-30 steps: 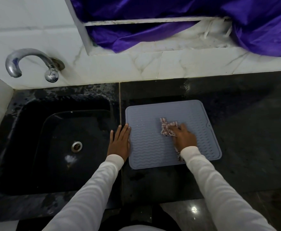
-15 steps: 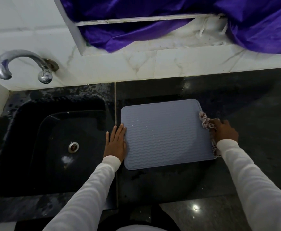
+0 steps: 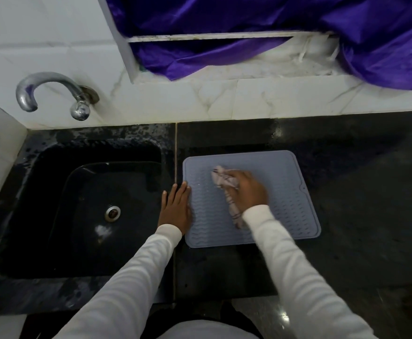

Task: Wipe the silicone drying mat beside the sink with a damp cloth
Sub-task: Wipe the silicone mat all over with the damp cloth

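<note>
The right hand (image 3: 249,189), clamped on the bunched cloth (image 3: 224,178), presses it mid-mat on the silicone mat (image 3: 285,204) lying on the tabletop (image 3: 346,192) beside the sink (image 3: 90,192), unwiped ridges stretching both sideways, while the flat, open left hand (image 3: 177,206) pins the mat's sink-side edge.

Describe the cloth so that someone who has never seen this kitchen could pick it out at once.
Start at the black sink under the curved metal tap. Just right of it, on the dark counter, lies a grey-blue ribbed mat. The cloth is the crumpled pale rag with dark stripes bunched under the right hand near the mat's middle, the only fabric on the counter.
</note>
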{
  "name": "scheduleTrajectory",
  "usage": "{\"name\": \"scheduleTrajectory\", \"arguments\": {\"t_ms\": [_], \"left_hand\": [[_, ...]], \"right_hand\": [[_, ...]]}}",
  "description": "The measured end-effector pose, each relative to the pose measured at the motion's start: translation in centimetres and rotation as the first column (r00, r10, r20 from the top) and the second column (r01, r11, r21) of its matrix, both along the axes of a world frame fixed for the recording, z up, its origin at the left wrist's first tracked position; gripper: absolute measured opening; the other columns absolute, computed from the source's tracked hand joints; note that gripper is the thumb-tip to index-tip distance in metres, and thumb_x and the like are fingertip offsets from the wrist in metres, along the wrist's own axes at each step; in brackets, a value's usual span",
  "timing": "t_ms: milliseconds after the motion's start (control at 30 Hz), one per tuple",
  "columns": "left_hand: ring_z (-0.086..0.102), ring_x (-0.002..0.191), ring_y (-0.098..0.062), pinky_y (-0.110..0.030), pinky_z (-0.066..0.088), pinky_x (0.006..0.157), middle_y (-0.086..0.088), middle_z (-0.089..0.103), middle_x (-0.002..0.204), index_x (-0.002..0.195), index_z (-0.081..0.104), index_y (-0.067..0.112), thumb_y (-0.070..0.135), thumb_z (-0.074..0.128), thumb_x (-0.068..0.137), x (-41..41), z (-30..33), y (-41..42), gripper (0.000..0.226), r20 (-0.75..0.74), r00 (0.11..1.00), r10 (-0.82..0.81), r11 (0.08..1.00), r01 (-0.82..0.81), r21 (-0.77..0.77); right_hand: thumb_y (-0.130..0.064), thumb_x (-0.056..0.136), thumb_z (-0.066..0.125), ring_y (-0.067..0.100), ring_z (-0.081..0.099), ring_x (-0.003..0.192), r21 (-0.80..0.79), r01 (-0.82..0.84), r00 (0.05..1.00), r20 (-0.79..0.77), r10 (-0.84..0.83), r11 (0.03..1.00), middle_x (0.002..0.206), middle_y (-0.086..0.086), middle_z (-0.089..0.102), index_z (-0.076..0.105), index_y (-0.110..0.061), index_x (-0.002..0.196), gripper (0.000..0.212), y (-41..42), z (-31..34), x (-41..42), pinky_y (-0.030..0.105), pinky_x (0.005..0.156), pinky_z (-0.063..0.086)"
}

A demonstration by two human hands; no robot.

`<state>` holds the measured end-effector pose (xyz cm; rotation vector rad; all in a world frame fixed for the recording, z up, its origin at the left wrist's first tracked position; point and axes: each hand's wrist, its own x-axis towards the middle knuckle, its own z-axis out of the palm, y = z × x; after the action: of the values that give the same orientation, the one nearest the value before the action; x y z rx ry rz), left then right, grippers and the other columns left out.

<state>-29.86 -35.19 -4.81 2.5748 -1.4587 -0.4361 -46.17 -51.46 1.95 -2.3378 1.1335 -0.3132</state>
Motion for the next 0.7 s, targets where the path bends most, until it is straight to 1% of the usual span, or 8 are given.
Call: {"name": "scheduleTrajectory", "arguments": {"t_ms": [100, 133, 233, 300, 367, 467, 600, 700], "left_hand": [[0.005, 0.150, -0.022, -0.049, -0.003, 0.121, 0.000, 0.019, 0.161, 0.152, 0.024, 0.017, 0.022, 0.038, 0.094, 0.0, 0.2, -0.2, 0.061, 0.007, 1.000, 0.008, 1.000, -0.008, -0.002], [0.007, 0.150, -0.022, -0.050, -0.002, 0.121, -0.001, 0.022, 0.160, 0.152, 0.025, 0.015, 0.020, 0.041, 0.092, 0.1, 0.2, -0.1, 0.063, 0.015, 1.000, 0.002, 1.000, -0.002, 0.013], [0.013, 0.149, -0.023, -0.050, -0.001, 0.121, -0.002, 0.028, 0.158, 0.150, 0.029, 0.016, 0.020, 0.049, 0.089, 0.9, 0.1, 0.0, 0.064, 0.049, 0.998, -0.041, 0.999, 0.040, 0.024], [0.019, 0.148, -0.024, -0.053, 0.002, 0.120, -0.002, 0.034, 0.155, 0.149, 0.033, 0.017, 0.025, 0.045, 0.089, 1.3, -0.1, 0.2, 0.062, 0.096, 0.993, -0.067, 0.998, 0.065, 0.025], [0.025, 0.146, -0.025, -0.055, 0.005, 0.120, -0.001, 0.038, 0.153, 0.147, 0.035, 0.018, 0.030, 0.036, 0.087, 1.3, -0.4, 0.3, 0.061, 0.120, 0.991, -0.068, 0.998, 0.068, 0.003], [0.023, 0.146, -0.024, -0.055, 0.004, 0.120, 0.000, 0.033, 0.156, 0.149, 0.034, 0.020, 0.033, 0.026, 0.087, 1.0, -0.5, 0.3, 0.064, 0.130, 0.990, -0.060, 0.998, 0.063, -0.021], [0.018, 0.148, -0.023, -0.054, 0.001, 0.120, 0.001, 0.025, 0.159, 0.151, 0.028, 0.022, 0.035, 0.023, 0.091, 1.0, -0.4, 0.4, 0.062, 0.132, 0.989, -0.066, 0.998, 0.068, -0.009], [0.022, 0.147, -0.023, -0.056, 0.007, 0.119, 0.001, 0.028, 0.158, 0.151, 0.031, 0.021, 0.035, 0.019, 0.092, 0.8, -0.3, 0.5, 0.061, 0.146, 0.988, -0.051, 0.998, 0.054, -0.018]], "right_hand": [[-0.036, 0.090, 0.055, 0.031, 0.051, 0.118, -0.012, -0.160, 0.976, -0.149, 0.157, 0.987, 0.137, 0.009, 0.048, 0.048, -0.027, 0.137, 0.047, 4.9, -2.3, 5.6, 0.043, 0.092, 0.048], [-0.033, 0.091, 0.055, 0.033, 0.049, 0.120, 0.000, -0.163, 0.970, -0.183, 0.160, 0.987, 0.140, 0.010, 0.044, 0.048, -0.027, 0.137, 0.047, 6.1, -3.1, 6.7, 0.045, 0.093, 0.047], [-0.025, 0.091, 0.056, 0.035, 0.047, 0.122, 0.008, -0.077, 0.977, -0.199, 0.077, 0.997, 0.148, 0.010, 0.037, 0.050, -0.027, 0.135, 0.044, 6.9, -4.5, 7.7, 0.048, 0.092, 0.048], [-0.023, 0.092, 0.055, 0.037, 0.048, 0.122, -0.018, -0.118, 0.964, -0.240, 0.110, 0.993, 0.152, 0.011, 0.032, 0.046, -0.025, 0.139, 0.047, 6.2, -4.8, 7.6, 0.048, 0.093, 0.047], [-0.021, 0.095, 0.053, 0.038, 0.054, 0.116, -0.041, -0.163, 0.952, -0.269, 0.146, 0.986, 0.151, 0.015, 0.031, 0.044, -0.022, 0.140, 0.047, 5.4, -4.7, 7.6, 0.045, 0.090, 0.048], [-0.020, 0.096, 0.049, 0.039, 0.061, 0.101, -0.073, -0.158, 0.946, -0.298, 0.129, 0.985, 0.147, 0.016, 0.033, 0.045, -0.019, 0.138, 0.042, 4.2, -4.4, 7.1, 0.043, 0.082, 0.051], [-0.017, 0.095, 0.046, 0.041, 0.063, 0.093, -0.068, -0.089, 0.949, -0.309, 0.064, 0.994, 0.141, 0.016, 0.037, 0.046, -0.021, 0.137, 0.041, 1.2, -4.2, 4.2, 0.046, 0.081, 0.050], [-0.014, 0.092, 0.050, 0.042, 0.063, 0.090, -0.100, 0.007, 0.952, -0.303, -0.037, 0.995, 0.135, 0.020, 0.043, 0.052, -0.018, 0.133, 0.041, -1.9, -4.2, 0.3, 0.046, 0.078, 0.050]]}}
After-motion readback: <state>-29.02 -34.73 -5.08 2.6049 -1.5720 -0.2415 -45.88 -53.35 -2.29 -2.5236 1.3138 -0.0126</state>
